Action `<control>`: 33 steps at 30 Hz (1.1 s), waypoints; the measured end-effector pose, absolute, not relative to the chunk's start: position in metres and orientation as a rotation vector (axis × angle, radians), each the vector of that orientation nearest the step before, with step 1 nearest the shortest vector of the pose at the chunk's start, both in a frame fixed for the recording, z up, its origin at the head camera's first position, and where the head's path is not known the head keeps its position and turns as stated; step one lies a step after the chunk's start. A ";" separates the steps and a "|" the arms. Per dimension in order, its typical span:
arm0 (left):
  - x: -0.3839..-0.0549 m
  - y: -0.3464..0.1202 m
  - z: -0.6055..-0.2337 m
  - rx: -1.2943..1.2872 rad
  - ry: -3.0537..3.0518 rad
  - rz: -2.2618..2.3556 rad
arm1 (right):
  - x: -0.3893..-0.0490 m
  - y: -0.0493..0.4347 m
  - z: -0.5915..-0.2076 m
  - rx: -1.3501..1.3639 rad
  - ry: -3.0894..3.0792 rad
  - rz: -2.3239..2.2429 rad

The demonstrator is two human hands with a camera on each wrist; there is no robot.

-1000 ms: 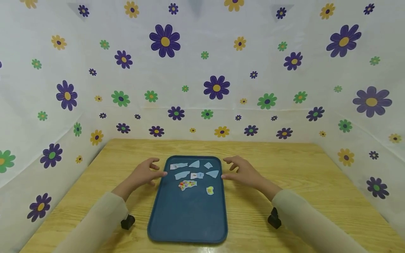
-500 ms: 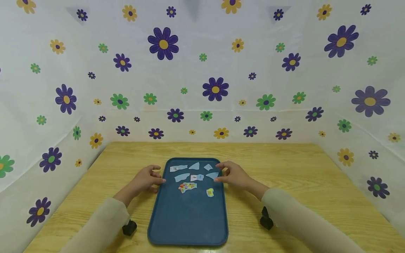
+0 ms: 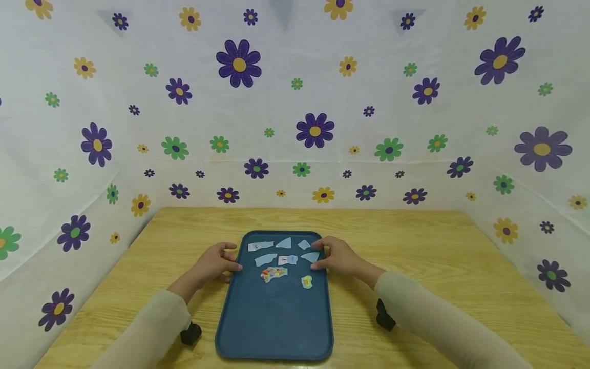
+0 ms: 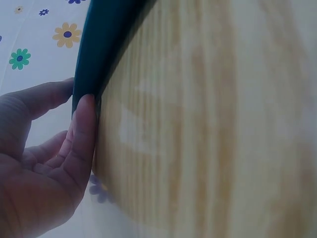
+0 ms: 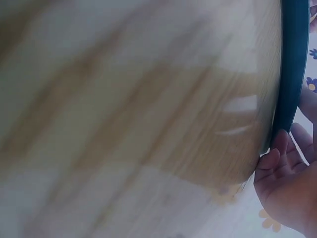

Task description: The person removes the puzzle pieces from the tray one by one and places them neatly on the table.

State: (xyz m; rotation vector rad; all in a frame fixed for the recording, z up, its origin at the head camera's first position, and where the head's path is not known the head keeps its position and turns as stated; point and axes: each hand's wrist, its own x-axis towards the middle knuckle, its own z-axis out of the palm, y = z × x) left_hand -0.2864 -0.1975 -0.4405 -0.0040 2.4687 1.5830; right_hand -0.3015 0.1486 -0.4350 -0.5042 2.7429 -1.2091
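A dark blue tray [image 3: 276, 320] lies lengthwise on the wood-grained bench [image 3: 405, 246], its short sides near and far, and the person's two hands grasp it by opposite long sides toward its far end. The left hand [image 3: 212, 264] pinches the left rim, thumb on one face and fingers on the other, as the left wrist view shows; the right hand [image 3: 340, 256] grips the right rim in a like way, its thumb and forefinger reaching a little over the edge. Eight flat cut pieces rest in the far half of the tray. Farthest are a pale strip [image 3: 262, 246] with a whitish left end, a light blue triangle [image 3: 284, 243] and a small light blue four-sided piece [image 3: 303, 245]. Nearer comes a second row: a plain curved blue piece [image 3: 266, 260] on the left, a white-and-blue piece [image 3: 288, 260] with a small mark in the middle, and a blue wedge [image 3: 310, 257] on the right, just beside the right hand's fingers. Nearer again lie a multicoloured piece [image 3: 274, 273] left of centre and, well apart to its right, a small yellow piece [image 3: 307, 281]. Pale sleeves [image 3: 149, 320] cover both forearms, and a white flowered cloth [image 3: 276, 107] stands behind the bench and along its sides.
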 end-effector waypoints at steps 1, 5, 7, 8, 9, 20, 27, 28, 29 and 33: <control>-0.287 -0.198 -0.441 0.000 2.467 1.587 | -0.302 0.148 -0.435 -0.503 2.750 -1.194; -0.287 -0.199 -0.441 0.012 2.451 1.607 | -0.305 0.146 -0.436 -0.516 2.765 -1.140; -0.288 -0.199 -0.441 0.028 2.452 1.603 | -0.306 0.146 -0.436 -0.541 2.775 -1.109; -0.288 -0.199 -0.441 0.027 2.447 1.608 | -0.307 0.146 -0.436 -0.553 2.776 -1.098; -0.288 -0.199 -0.441 0.026 2.445 1.611 | -0.307 0.146 -0.435 -0.564 2.777 -1.085; -0.286 -0.200 -0.442 0.016 2.409 1.626 | -0.309 0.145 -0.436 -0.616 2.752 -1.035; -0.287 -0.200 -0.444 0.025 2.417 1.619 | -0.308 0.144 -0.434 -0.614 2.781 -1.017; -0.287 -0.200 -0.444 0.027 2.418 1.618 | -0.308 0.144 -0.434 -0.616 2.785 -1.012; -0.287 -0.200 -0.444 0.029 2.418 1.619 | -0.308 0.144 -0.434 -0.621 2.788 -1.009; -0.286 -0.200 -0.444 0.039 2.423 1.609 | -0.307 0.144 -0.434 -0.624 2.781 -1.031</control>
